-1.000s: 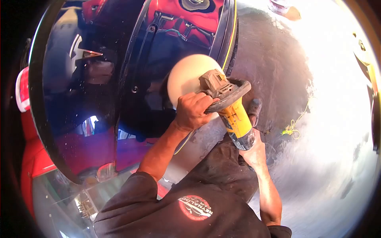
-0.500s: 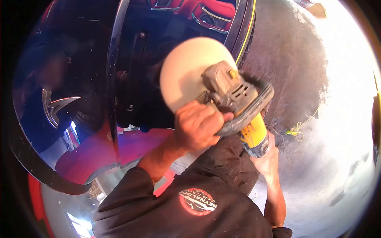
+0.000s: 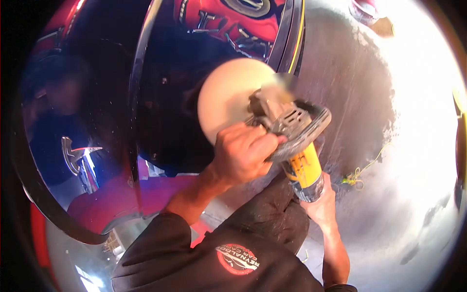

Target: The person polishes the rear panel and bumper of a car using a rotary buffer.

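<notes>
Left grip [image 3: 245, 152] clenched on handle [image 3: 314, 137] of polisher [image 3: 305, 168]; right grip [image 3: 322, 202] round its rear. Pad [image 3: 224, 100] at car panel edge [image 3: 285, 51].

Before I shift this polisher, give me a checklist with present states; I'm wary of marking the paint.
1. Left hand closed on the loop handle: ok.
2. Right hand wrapped around the rear end of the polisher: ok.
3. Pad facing the dark panel: ok.
4. Pad lying flat on the panel: cannot tell; its working face is hidden.
5. Pad stopped: cannot tell from this picture.
6. Yellow-green cord away from the pad: ok; it lies on the floor to the right.
</notes>
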### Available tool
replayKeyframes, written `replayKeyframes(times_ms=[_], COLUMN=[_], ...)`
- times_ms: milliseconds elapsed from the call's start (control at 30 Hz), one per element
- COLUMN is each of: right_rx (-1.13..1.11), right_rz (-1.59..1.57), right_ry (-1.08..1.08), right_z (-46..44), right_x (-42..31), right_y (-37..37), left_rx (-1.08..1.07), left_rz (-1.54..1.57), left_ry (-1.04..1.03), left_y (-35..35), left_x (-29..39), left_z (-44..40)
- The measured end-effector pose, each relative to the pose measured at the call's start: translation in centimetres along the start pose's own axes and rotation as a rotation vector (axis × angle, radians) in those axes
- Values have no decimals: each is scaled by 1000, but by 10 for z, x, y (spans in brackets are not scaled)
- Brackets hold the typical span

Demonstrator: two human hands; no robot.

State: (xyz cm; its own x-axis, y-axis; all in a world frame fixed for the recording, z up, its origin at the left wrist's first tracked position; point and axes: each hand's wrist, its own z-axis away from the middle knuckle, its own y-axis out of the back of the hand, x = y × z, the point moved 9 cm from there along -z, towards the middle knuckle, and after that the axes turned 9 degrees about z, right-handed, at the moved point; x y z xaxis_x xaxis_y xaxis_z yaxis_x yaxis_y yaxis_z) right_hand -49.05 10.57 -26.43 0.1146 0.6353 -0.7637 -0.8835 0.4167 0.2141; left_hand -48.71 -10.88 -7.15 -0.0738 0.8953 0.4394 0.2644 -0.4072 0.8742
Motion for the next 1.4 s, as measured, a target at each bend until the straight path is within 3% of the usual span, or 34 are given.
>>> replayKeyframes(times_ms=[200,467,633,1167,1400], right_rx=[108,-59,-140,-151,-222], right_rz=[17,-52,-44,61,93], right_ry=[86,20,-81,43,160], right_z=[-57,-5,13,-126,-144], right_x=[-32,10,7,-50,-25], right_y=[78,24,28,149,121], left_rx=[60,-124,-229,2,84], left_rz=[-31,14,64,-13,-140], left_ry=[-75,88,207,254,266], left_y=[-14,-13,-6,-19,-28], left_x=[-11,20,24,-22,-22], left_z=[-96,-28,-32,-158,-124])
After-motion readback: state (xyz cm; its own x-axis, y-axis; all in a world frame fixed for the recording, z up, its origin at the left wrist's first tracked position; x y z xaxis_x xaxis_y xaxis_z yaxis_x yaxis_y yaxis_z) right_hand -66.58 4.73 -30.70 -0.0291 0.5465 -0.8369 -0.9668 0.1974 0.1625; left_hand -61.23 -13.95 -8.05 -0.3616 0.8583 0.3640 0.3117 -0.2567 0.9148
